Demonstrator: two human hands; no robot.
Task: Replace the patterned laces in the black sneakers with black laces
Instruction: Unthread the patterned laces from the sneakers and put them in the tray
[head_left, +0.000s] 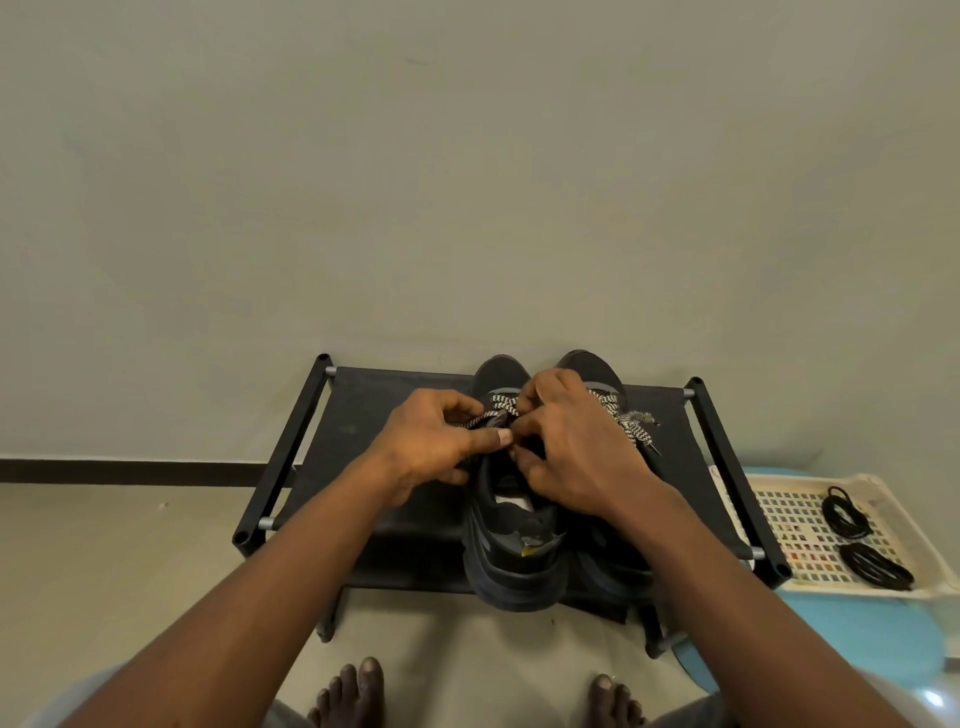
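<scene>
- Two black sneakers side by side on a low black rack, toes pointing far toward the wall, heels near the person.
- Left sneaker is the one being worked on; its heel overhangs the rack's near edge, opening visible with pale insole.
- Right sneaker mostly hidden under the right hand and forearm; toe shows at the far side.
- Patterned lace of the left sneaker, black-and-white checked, crosses near the toe end; one strand runs left into the left hand.
- Patterned lace of the right sneaker lies loosely bunched on the right side of that shoe, end trailing onto the rack top.
- Left hand over the left side of the left sneaker, fingers curled narrow, thumb and fingers pinching a lace strand.
- Right hand just beside it, thumbs almost touching; fingers curled down onto the lacing area, pinched close. Cannot tell exactly which strand it grips.
- White perforated tray to the right of the rack, sitting on a light blue surface.
- Two coiled black laces in the tray: far bundle and near bundle, close together, well apart from the shoes.
- Bare feet on the floor near the bottom edge.
- Rack stands against a plain wall, dark skirting strip at left.
</scene>
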